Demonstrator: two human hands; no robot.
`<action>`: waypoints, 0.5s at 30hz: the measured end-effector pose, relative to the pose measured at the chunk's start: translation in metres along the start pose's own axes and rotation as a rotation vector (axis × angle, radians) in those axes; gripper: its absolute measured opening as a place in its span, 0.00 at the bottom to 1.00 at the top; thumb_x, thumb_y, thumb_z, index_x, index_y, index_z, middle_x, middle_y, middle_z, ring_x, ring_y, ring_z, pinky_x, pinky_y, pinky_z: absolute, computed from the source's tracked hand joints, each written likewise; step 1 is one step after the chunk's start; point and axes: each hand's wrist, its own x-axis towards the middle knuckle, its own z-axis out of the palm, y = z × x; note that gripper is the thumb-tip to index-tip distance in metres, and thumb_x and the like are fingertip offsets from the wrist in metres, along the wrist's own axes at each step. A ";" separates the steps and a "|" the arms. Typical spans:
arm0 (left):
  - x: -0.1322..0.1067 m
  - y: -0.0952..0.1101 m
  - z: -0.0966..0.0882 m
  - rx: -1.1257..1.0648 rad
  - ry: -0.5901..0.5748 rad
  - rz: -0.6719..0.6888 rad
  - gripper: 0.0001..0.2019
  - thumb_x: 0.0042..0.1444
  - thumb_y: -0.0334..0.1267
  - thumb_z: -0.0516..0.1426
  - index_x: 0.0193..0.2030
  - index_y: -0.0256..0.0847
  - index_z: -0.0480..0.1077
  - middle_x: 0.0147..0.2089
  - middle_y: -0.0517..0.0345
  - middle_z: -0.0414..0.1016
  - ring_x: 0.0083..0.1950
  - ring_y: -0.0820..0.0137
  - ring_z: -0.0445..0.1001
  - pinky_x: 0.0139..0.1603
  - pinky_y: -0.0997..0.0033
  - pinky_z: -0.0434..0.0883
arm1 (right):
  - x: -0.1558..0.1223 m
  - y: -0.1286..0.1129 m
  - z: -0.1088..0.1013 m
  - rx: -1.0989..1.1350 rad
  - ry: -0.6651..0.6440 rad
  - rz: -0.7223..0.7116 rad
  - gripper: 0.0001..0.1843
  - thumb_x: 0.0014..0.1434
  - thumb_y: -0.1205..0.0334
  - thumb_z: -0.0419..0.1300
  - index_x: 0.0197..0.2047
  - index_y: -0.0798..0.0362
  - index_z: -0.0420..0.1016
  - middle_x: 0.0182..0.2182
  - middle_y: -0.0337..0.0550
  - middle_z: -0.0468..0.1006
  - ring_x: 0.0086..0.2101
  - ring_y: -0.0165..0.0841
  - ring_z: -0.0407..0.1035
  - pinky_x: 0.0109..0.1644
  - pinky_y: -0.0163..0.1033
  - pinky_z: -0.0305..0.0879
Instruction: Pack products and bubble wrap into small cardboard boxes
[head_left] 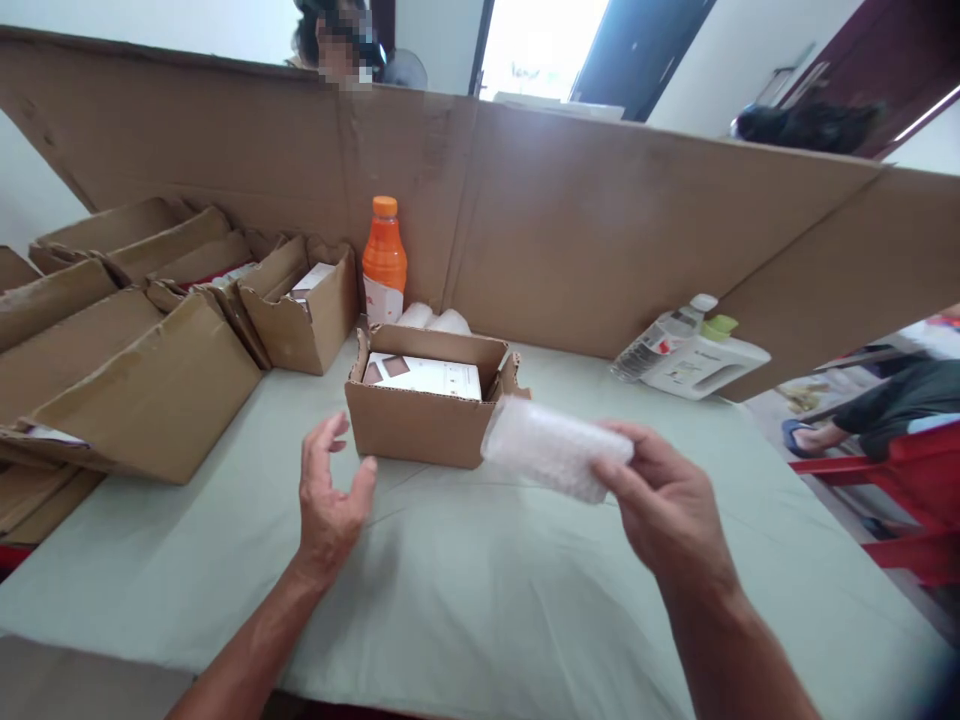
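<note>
My right hand (664, 500) grips a small bubble-wrapped bundle (551, 449), holding it above the table just right of an open cardboard box (420, 420). A white printed carton (427, 376) lies inside that box. My left hand (330, 490) hovers open, fingers curled loosely and apart, just left of the box's front and holding nothing.
Several open cardboard boxes (150, 390) crowd the left side. An orange bottle (384, 258) and white rolls (435, 319) stand behind the middle box. A clear water bottle (660, 340) and a white jug (705, 367) lie at the right. A tall cardboard wall (600, 220) backs the green-covered table (480, 590). A person sits behind it.
</note>
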 end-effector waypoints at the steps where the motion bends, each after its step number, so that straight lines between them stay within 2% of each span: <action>1: 0.005 -0.009 0.005 0.002 0.042 -0.021 0.30 0.60 0.36 0.58 0.68 0.45 0.58 0.64 0.45 0.65 0.62 0.58 0.68 0.60 0.54 0.69 | 0.017 -0.008 0.002 -0.019 0.027 -0.046 0.18 0.57 0.49 0.68 0.47 0.48 0.79 0.34 0.43 0.82 0.29 0.33 0.75 0.30 0.37 0.72; 4: 0.008 -0.038 0.024 -0.018 0.041 -0.094 0.35 0.57 0.35 0.59 0.71 0.42 0.54 0.65 0.41 0.64 0.65 0.55 0.66 0.63 0.51 0.67 | 0.063 -0.029 0.010 -0.245 0.026 -0.148 0.18 0.57 0.48 0.66 0.45 0.50 0.78 0.34 0.43 0.81 0.30 0.34 0.74 0.31 0.38 0.69; 7: -0.001 -0.060 0.039 -0.027 -0.044 -0.176 0.36 0.55 0.35 0.59 0.70 0.40 0.54 0.63 0.40 0.66 0.64 0.53 0.68 0.61 0.50 0.69 | 0.093 -0.051 0.022 -0.770 -0.051 -0.142 0.14 0.58 0.52 0.62 0.41 0.52 0.78 0.28 0.41 0.80 0.28 0.35 0.72 0.30 0.38 0.64; 10: -0.009 -0.070 0.043 -0.002 -0.089 -0.183 0.36 0.54 0.35 0.58 0.70 0.38 0.55 0.63 0.38 0.67 0.64 0.51 0.68 0.57 0.51 0.72 | 0.111 -0.071 0.041 -1.307 -0.224 -0.068 0.12 0.58 0.57 0.58 0.42 0.51 0.79 0.28 0.44 0.80 0.31 0.39 0.74 0.31 0.38 0.59; 12: -0.010 -0.073 0.043 0.007 -0.094 -0.172 0.36 0.54 0.34 0.58 0.70 0.37 0.55 0.63 0.37 0.67 0.64 0.50 0.68 0.56 0.51 0.73 | 0.121 -0.077 0.058 -1.498 -0.372 -0.017 0.13 0.59 0.58 0.57 0.43 0.51 0.80 0.33 0.47 0.82 0.35 0.42 0.76 0.33 0.38 0.60; 15: -0.009 -0.075 0.043 -0.005 -0.090 -0.162 0.36 0.54 0.34 0.58 0.71 0.37 0.54 0.63 0.37 0.68 0.64 0.50 0.68 0.56 0.51 0.73 | 0.133 -0.074 0.085 -1.614 -0.510 0.018 0.13 0.60 0.60 0.57 0.44 0.54 0.81 0.39 0.54 0.83 0.41 0.45 0.77 0.37 0.39 0.63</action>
